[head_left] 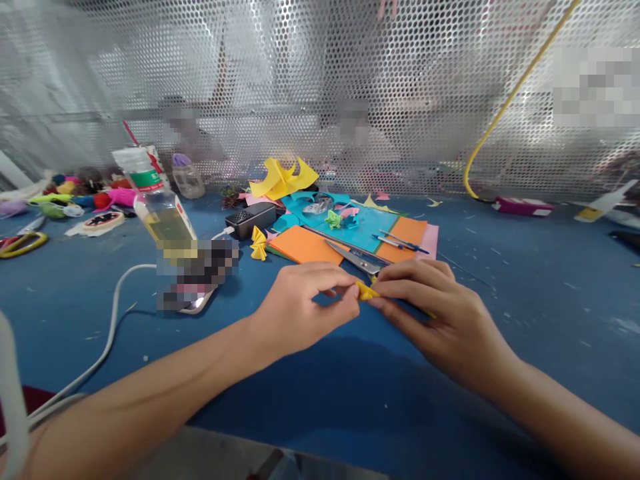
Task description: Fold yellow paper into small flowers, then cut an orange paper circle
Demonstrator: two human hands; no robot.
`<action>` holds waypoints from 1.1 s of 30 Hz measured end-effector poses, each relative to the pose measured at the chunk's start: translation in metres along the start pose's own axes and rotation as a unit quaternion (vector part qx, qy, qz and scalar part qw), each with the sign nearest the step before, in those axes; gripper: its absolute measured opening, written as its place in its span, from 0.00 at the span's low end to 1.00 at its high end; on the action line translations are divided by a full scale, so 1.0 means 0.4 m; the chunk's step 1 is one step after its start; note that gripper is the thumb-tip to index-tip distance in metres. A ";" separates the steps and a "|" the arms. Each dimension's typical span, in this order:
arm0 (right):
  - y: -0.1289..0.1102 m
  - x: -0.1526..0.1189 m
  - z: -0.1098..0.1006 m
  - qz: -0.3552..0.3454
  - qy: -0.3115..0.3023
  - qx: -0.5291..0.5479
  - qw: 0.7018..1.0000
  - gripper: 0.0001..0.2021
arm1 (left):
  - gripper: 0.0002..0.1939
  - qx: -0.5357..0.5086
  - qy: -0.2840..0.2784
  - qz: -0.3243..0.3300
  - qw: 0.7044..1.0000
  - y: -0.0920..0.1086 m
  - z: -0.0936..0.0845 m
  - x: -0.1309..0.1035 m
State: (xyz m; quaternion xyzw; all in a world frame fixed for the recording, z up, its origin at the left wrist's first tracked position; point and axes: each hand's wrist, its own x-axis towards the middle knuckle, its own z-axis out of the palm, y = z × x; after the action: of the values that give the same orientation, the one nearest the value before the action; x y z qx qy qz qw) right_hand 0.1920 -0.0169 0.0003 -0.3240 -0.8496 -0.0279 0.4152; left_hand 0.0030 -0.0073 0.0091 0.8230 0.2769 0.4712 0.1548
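Between my two hands is a small folded piece of yellow paper (367, 291), pinched from both sides above the blue table. The thumb and fingertips of my left hand (313, 303) grip its left end. My right hand (440, 307) pinches the right end, and its fingers hide part of the paper. Just beyond the hands lie scissors (361, 261), their handles partly covered by my right hand. Farther left, a folded yellow paper piece (259, 244) rests beside orange paper sheets (307, 245).
Behind are blue paper cutouts (320, 207), yellow scraps (284, 179), pens (400, 243) and a black box (250, 220). A bottle (163, 213) and a phone (200, 283) with a white cable (113, 327) are at left. A perforated metal panel (310, 60) closes off the back.
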 end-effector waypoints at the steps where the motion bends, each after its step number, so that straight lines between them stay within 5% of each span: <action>1: -0.001 -0.001 0.001 0.000 0.001 0.001 1.000 0.04 | 0.05 0.005 0.009 0.011 1.000 -0.002 0.003 -0.001; 16: -0.005 0.003 -0.002 0.011 -0.001 0.003 1.000 0.04 | 0.07 -0.019 -0.007 -0.006 1.000 0.007 0.002 -0.003; 33: -0.010 0.003 -0.019 -0.017 -0.011 -0.003 1.000 0.05 | 0.07 -0.076 -0.079 -0.159 0.981 0.008 -0.015 0.013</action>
State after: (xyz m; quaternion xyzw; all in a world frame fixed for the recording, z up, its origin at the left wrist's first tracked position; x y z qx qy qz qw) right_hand 0.1944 -0.0218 0.0069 -0.3109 -0.8594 -0.0341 0.4045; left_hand 0.0011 -0.0069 0.0173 0.7890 0.3541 0.3940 0.3113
